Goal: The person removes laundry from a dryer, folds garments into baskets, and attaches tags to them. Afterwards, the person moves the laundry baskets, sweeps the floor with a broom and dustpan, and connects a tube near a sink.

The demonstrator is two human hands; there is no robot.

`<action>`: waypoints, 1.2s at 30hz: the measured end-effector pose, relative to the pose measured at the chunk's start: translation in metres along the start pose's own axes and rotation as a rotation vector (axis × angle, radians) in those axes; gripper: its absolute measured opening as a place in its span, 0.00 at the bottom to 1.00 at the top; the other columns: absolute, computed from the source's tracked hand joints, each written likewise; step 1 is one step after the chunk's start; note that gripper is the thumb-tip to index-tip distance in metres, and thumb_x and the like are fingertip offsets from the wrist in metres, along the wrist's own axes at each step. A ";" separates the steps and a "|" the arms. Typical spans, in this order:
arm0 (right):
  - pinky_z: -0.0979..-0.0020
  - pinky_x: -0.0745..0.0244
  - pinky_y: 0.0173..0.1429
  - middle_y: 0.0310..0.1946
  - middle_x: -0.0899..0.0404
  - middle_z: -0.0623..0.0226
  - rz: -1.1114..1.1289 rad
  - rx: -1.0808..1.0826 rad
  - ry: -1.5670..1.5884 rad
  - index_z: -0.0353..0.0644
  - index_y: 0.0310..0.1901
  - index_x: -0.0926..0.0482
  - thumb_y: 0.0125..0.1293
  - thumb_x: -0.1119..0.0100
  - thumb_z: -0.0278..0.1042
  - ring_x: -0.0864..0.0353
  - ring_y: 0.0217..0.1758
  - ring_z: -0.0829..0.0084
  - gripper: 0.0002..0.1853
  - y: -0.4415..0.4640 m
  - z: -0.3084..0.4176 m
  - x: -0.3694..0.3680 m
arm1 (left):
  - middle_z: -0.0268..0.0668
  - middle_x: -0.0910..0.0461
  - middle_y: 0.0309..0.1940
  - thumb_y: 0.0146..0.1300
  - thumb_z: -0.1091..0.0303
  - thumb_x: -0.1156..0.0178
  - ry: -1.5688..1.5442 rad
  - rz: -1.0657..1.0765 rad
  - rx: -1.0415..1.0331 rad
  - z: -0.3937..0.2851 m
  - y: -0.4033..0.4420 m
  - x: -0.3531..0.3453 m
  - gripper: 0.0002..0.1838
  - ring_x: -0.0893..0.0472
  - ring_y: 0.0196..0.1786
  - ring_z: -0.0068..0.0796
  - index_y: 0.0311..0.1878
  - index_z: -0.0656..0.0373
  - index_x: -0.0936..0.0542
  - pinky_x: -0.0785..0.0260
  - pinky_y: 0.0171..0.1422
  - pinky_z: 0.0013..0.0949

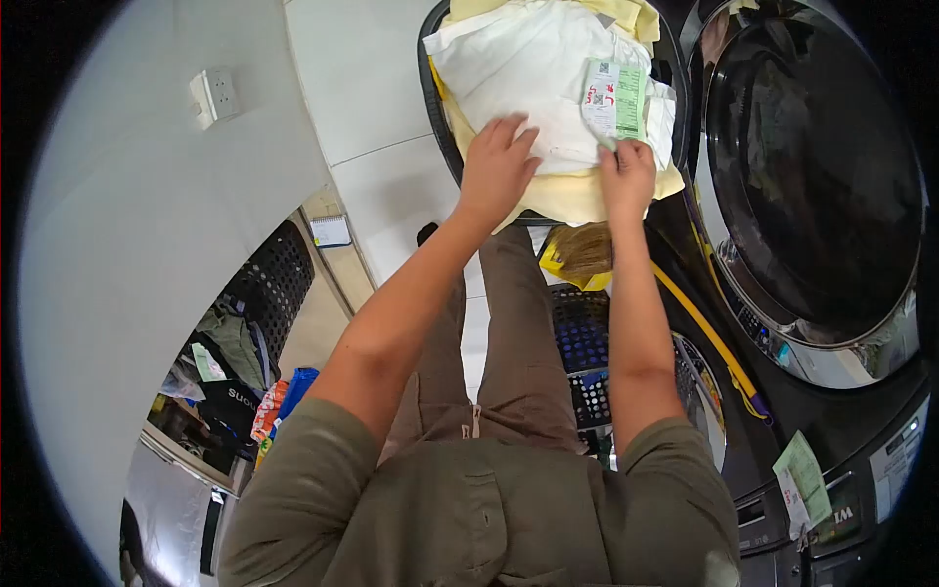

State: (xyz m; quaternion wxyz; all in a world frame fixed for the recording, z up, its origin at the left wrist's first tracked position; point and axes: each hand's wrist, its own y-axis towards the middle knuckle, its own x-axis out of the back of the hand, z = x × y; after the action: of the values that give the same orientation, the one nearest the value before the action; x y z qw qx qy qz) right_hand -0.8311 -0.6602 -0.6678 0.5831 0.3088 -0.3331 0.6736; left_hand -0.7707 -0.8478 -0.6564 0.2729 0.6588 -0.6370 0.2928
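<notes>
Near the top centre of the frame, a white cloth (509, 68) lies over pale yellow cloth (562, 196) in a black basket (431, 103), whose rim shows along the left side of the load. The yellow cloth sticks out past the white one at the top and along the bottom.

The left hand (497, 174) rests on the lower left part of the white cloth, fingers spread and slightly blurred; its grip is wide and nothing shows between the fingers. The right hand (628, 184), at the lower right of the cloth, has a narrow grip, thumb and fingers closed on the bottom end of a white and green slip (614, 100). The slip lies on the cloth's right side, with printed codes and red handwriting facing up.

A large round machine door (817, 166) fills the upper right of the frame. Below it, a yellow pole (706, 328) slants down to the right, and broom bristles (582, 251) show just beside the right forearm. A second slip (802, 479) hangs at the lower right. A wall socket (217, 96) sits at the upper left, and a small notepad (331, 231) lies left of centre.
</notes>
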 end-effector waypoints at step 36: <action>0.84 0.38 0.30 0.22 0.28 0.79 0.364 -0.741 0.977 0.43 0.32 0.24 0.55 0.42 0.32 0.34 0.23 0.86 0.04 0.016 -0.061 0.003 | 0.47 0.29 0.41 0.49 0.67 0.43 -0.115 0.491 -0.210 -0.053 -0.046 -0.085 0.17 0.32 0.49 0.43 0.41 0.64 0.31 0.40 0.52 0.39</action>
State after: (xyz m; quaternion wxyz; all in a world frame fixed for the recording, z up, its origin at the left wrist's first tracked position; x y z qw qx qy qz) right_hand -0.8494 -0.6110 -0.7026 0.6120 -0.3177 -0.2869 0.6650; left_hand -0.7279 -0.7497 -0.6819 0.2240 0.4681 -0.8191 0.2444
